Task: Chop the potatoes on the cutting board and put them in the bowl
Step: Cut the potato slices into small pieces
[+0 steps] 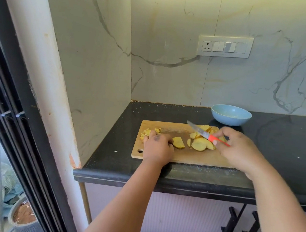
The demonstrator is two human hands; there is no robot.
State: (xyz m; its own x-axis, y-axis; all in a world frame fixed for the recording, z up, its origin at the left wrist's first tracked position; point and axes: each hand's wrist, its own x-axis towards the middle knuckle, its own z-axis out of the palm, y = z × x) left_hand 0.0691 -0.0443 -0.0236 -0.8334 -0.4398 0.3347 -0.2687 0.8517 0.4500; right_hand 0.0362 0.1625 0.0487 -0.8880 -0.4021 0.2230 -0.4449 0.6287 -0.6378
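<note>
Pale yellow potato slices (201,143), brown-skinned at the edges, lie on the rectangular wooden cutting board (185,156).

We note small diced pieces (147,132) at the board's left end, under the fingertips of the left hand (157,147), which rests curled there. The right hand (236,149) grips a steel-bladed, orange-handled knife (206,135) over the slices. Behind the board, the glossy light-blue bowl (231,115) holds what may be a thin scrap.

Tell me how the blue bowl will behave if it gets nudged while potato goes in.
The blue bowl looks nearly empty and shallow, so probably light. On the smooth black counter it may slide rather than tip, given its wide, low shape. Likely rigid; material is uncertain.
</note>
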